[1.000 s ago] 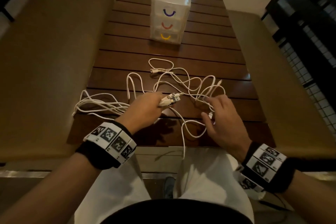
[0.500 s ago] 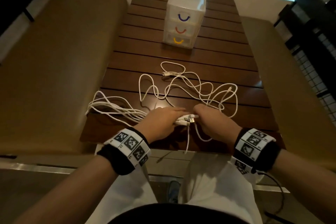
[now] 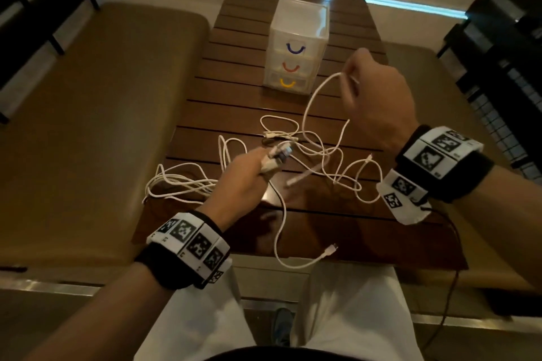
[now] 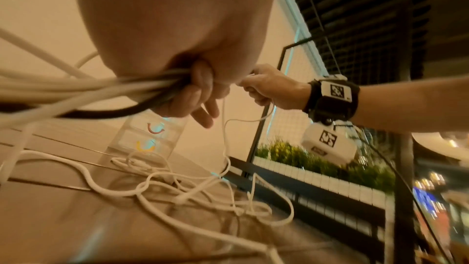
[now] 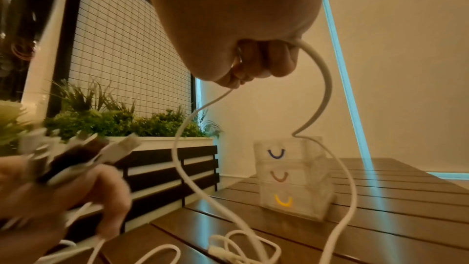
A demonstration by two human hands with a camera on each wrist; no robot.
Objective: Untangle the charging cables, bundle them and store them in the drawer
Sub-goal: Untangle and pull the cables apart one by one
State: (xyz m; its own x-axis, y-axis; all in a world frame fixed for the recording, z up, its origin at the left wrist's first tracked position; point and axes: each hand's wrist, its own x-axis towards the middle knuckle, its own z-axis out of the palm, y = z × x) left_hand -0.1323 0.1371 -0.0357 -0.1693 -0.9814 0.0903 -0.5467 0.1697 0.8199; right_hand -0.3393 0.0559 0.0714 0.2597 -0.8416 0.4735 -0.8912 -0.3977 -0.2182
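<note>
Untangling step: left hand [image 3: 245, 176] is gripping gathered plug ends, right hand [image 3: 378, 97] is pinching and lifting one cable [image 3: 316, 97] off bench [image 3: 234, 91] tangle; next, pulling it free probably.

the right hand [image 3: 378, 102] has risen from the table edge to the upper right of the frame, pulling a white cable [image 3: 319, 91] up out of the tangle, while the left hand [image 3: 243, 176] has lifted slightly with its plugs.
</note>
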